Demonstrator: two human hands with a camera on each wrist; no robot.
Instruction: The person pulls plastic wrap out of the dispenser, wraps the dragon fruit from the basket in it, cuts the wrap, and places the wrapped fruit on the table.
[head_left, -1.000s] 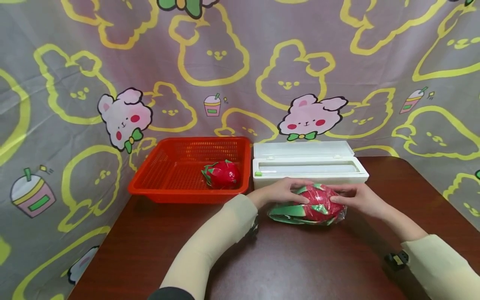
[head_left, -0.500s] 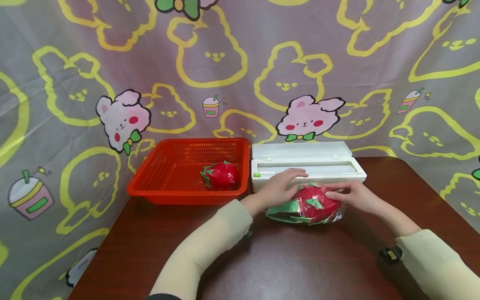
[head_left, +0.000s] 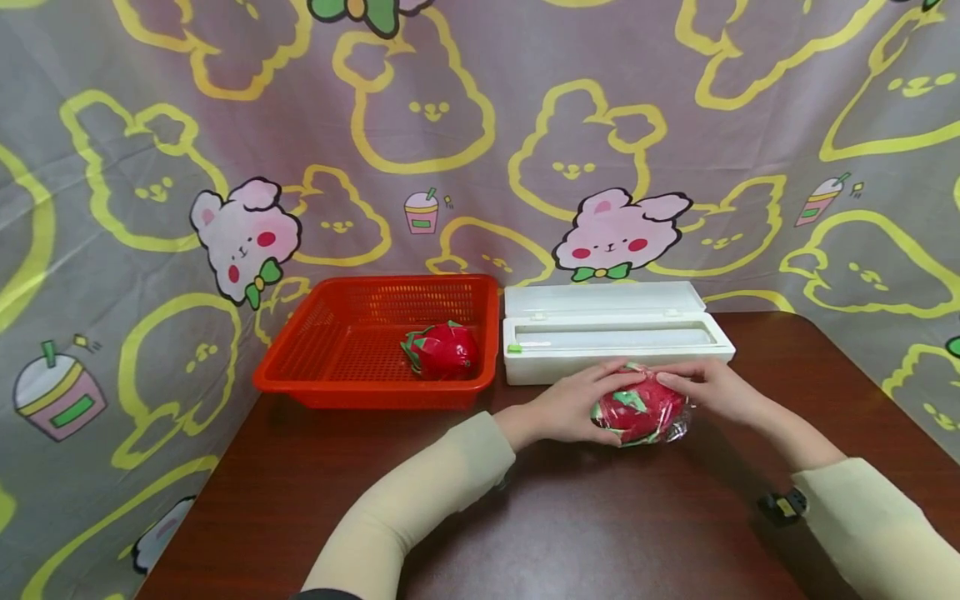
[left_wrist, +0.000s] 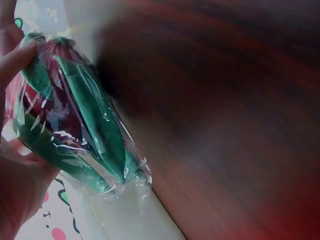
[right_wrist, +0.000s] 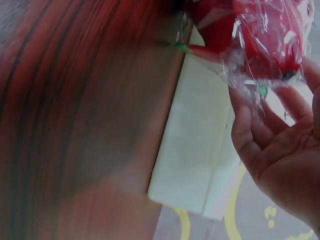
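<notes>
A dragon fruit (head_left: 645, 407), red with green scales and covered in clear plastic film, is between both hands on the brown table. My left hand (head_left: 576, 407) grips its left part, with the thumb at the front and the fingers over the top. The right hand (head_left: 722, 398) holds the other end, thumb on the near side and fingers behind. In the left wrist view, film clings over the long green scales of the dragon fruit (left_wrist: 65, 110). Loose, crumpled film hangs from the dragon fruit (right_wrist: 260, 37) by the right fingers in the right wrist view.
Just behind the hands stands a white cling film dispenser (head_left: 551, 368), its lid raised and a small green slider at the left. A red plastic basket (head_left: 375, 393) to its left contains another dragon fruit (head_left: 446, 350). A patterned curtain (head_left: 465, 125) hangs behind the table.
My left hand came off the fruit half a second ago and now grips it again, over the green scales at the left. The right hand stays at the right end.
</notes>
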